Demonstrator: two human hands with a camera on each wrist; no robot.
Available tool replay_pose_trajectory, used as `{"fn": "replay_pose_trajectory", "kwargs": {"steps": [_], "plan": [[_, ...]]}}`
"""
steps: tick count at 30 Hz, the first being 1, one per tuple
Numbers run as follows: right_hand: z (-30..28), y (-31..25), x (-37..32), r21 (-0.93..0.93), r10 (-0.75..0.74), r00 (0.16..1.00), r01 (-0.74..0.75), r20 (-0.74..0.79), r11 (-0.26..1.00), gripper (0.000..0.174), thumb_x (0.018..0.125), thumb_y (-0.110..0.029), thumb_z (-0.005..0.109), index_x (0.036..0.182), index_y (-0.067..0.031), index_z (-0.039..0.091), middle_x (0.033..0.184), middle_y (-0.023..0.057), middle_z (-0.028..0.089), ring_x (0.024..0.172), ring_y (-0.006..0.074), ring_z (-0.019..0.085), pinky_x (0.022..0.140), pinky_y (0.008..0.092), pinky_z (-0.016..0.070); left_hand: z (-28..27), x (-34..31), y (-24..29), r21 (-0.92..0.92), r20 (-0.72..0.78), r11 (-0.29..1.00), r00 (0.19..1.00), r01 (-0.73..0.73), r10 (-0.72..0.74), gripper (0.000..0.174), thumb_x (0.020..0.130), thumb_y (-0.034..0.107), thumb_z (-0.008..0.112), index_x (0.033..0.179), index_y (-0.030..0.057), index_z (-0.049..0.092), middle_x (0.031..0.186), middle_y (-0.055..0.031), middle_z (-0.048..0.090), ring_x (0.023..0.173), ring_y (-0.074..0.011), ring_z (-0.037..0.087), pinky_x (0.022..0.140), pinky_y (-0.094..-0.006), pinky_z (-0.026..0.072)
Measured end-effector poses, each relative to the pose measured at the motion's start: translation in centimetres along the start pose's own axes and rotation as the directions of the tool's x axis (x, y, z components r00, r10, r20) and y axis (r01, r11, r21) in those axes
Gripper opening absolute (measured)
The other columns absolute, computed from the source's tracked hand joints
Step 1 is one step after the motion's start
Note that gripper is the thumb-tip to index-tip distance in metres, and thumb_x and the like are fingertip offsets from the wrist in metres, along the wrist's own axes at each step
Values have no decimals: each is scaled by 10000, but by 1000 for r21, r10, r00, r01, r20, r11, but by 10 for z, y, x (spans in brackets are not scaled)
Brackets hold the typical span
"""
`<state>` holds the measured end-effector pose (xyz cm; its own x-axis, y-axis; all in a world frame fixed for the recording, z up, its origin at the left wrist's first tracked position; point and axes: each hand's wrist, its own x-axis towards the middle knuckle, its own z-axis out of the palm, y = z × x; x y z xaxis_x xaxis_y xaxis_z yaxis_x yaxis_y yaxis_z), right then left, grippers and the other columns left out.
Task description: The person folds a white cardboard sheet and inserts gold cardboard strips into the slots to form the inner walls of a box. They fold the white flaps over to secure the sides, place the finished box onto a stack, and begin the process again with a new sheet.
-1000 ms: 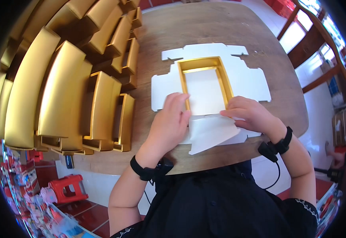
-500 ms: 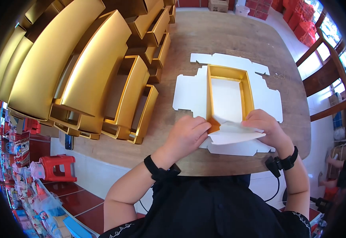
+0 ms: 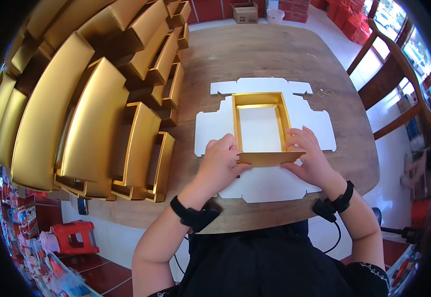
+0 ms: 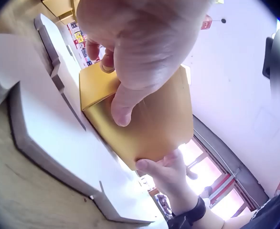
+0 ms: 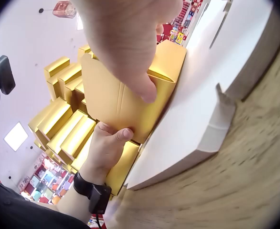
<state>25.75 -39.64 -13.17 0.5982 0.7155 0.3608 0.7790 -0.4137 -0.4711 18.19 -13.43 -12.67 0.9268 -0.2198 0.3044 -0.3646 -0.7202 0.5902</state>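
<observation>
A gold paperboard box with a white inside floor sits on a stack of flat white die-cut blanks. Its near end panel stands raised, gold face towards the person. At its left end, my left hand pinches the panel, with the thumb flat on the gold face and the fingers behind. The right hand holds the right end likewise, thumb in front and fingers at the box's side wall. In the right wrist view, both thumbs press the outer face low down, near the fold.
Finished gold boxes stand stacked along the table's left side. A wooden chair is at the right, and a thin loose tie lies on the wooden table. A red stool stands below left.
The near flap showed its white side and hung towards the person; now it is folded up with its gold face outward. Both hands have moved to its two ends.
</observation>
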Motion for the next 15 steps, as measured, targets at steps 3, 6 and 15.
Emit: {"fn": "replay_pose_trajectory", "kwargs": {"steps": [3, 6, 15], "plan": [[-14, -7, -2, 68, -58, 991, 50, 120, 996, 107, 819, -139, 759, 855, -83, 675, 1273, 70, 578, 1400, 289, 405, 1176, 598, 179, -11, -3, 10, 4, 83, 1000, 996, 17, -17, 205, 695, 182, 850, 748, 92, 674, 847, -42, 496, 830, -248, 479, 769, -369, 392], [0, 1, -11, 129, -1, 984, -22, 176, 991, 157, 897, -204, 682, 805, -76, 688, 1414, 81, 517, 1471, 307, 288, 1180, 624, 115, -12, -11, 4, 29, 152, 999, 988, 13, -18, 216, 753, 210, 810, 742, 56, 659, 844, -50, 504, 827, -241, 486, 784, -376, 375], [22, -7, -18, 560, 316, 940, -195, -127, 805, 176, 906, -237, 678, 997, -87, 676, 1547, 162, 352, 1495, 370, 182, 1152, 639, 152, 24, -17, 25, -177, -238, 956, 933, 233, -271, 190, 857, 198, 715, 806, 29, 646, 877, -80, 476, 872, -263, 467, 801, -372, 380]]}}
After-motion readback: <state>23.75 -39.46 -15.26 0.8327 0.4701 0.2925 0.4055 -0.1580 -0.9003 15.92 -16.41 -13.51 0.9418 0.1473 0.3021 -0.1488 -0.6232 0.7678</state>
